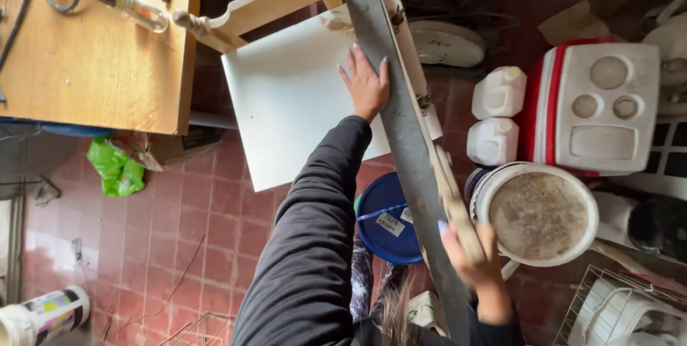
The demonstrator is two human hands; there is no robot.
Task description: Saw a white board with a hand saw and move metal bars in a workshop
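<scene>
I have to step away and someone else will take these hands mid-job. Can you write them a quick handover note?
Left hand: flat on the white board, fingers against the long grey strip.
Right hand: gripping the wooden edge piece beside the strip's lower end.
The strip lies diagonally along the board's right edge, over the tiled floor.
Done: strip laid against the edge.
Left: cannot tell whether anything is fixed yet; keep both holds.

I extend my left hand [366, 83] flat, fingers spread, arm sleeved in black; my right hand [469, 251] is clenched, wrist bent.
</scene>
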